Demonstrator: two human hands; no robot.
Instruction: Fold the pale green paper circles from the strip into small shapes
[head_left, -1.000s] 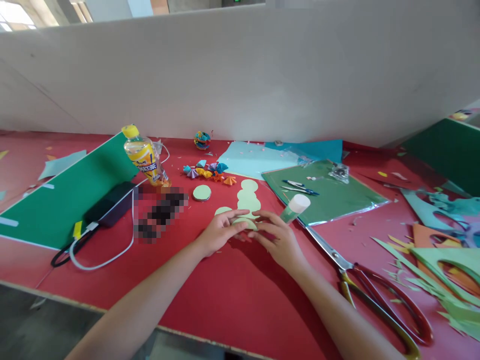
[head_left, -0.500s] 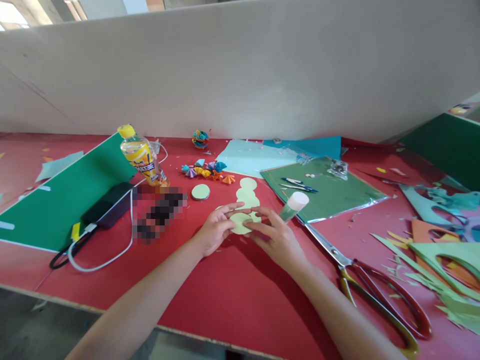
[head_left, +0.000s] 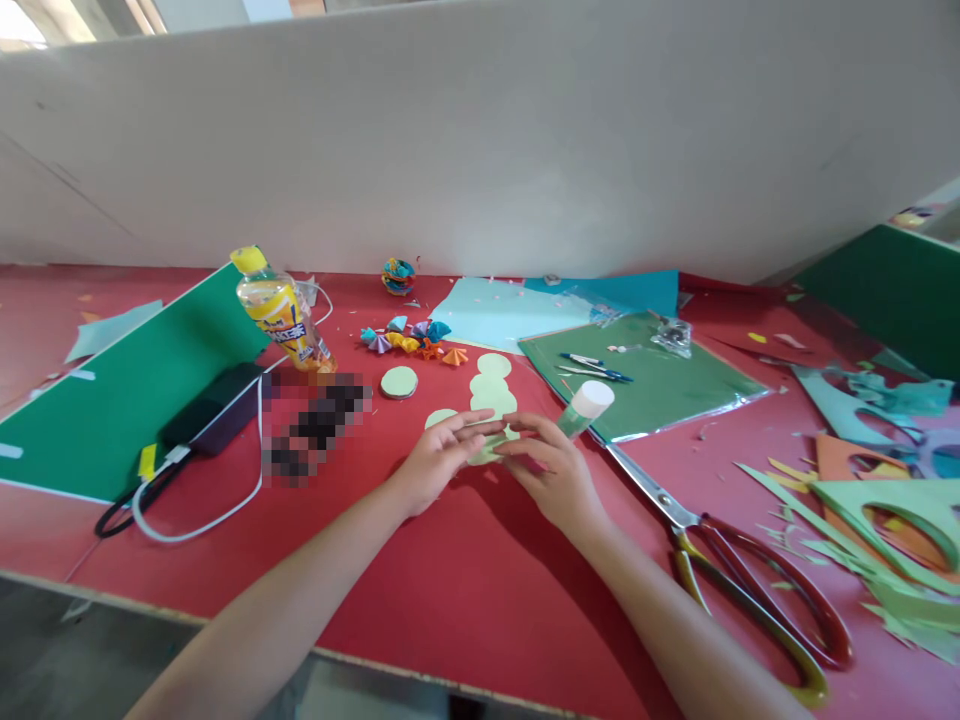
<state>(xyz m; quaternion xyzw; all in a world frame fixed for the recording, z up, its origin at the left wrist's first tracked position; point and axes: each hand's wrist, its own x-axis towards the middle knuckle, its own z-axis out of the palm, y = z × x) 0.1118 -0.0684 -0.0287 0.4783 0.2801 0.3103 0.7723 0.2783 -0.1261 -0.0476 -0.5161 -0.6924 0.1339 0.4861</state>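
Observation:
Between my fingertips is a light green paper circle (head_left: pixel 486 452), seen nearly edge-on and partly covered; whether it is creased I cannot tell. My left hand (head_left: pixel 435 465) pinches its left side and my right hand (head_left: pixel 559 485) its right side. Just beyond the fingers, a column of overlapping green paper circles (head_left: pixel 492 385) lies on the table. Another green circle (head_left: pixel 440 418) peeks out behind my left hand. Farther left sits a small stack of round green papers (head_left: pixel 399 382). A glue stick (head_left: pixel 585 408) with a white cap stands by my right hand.
Large scissors (head_left: pixel 675 515) lie at the right, near cut paper scraps (head_left: pixel 892 530). Pens (head_left: pixel 596 370) rest on a green sheet pack (head_left: pixel 645 405). Folded colored paper pieces (head_left: pixel 412 340), a drink bottle (head_left: pixel 285 315) and a black box with a cable (head_left: pixel 217 405) are behind and left.
The paper circle showed its flat face before; now it is tilted up between my fingers and mostly hidden. The view has shifted slightly.

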